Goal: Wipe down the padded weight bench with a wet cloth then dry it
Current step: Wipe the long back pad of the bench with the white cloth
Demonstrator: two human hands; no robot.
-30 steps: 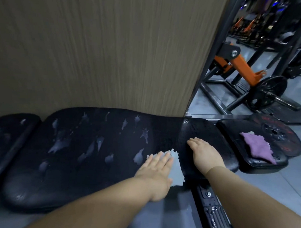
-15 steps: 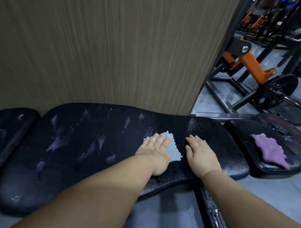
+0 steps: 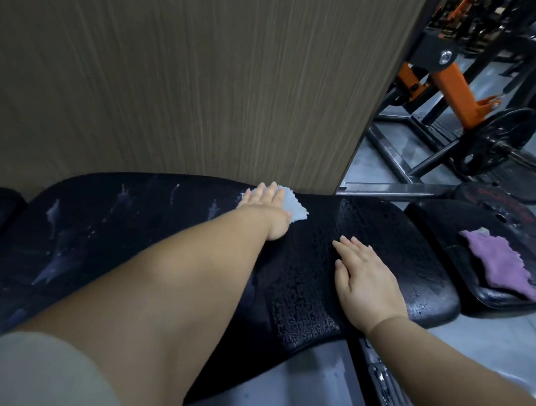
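Bench pad (image 3: 131,243) is spread from 9 to 3 o'clock | blue cloth (image 3: 294,207) is pressed flat at 12 o'clock by left hand (image 3: 268,210), fingers straight | right hand (image 3: 366,277) is laid flat, nothing held | right part judged wetted, streaks (image 3: 52,215) at 9 o'clock unwiped, drying not begun

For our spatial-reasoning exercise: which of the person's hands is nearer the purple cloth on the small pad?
Right. The right hand rests flat on the bench, left of the purple cloth; the left hand presses the blue cloth farther off, near the wall.
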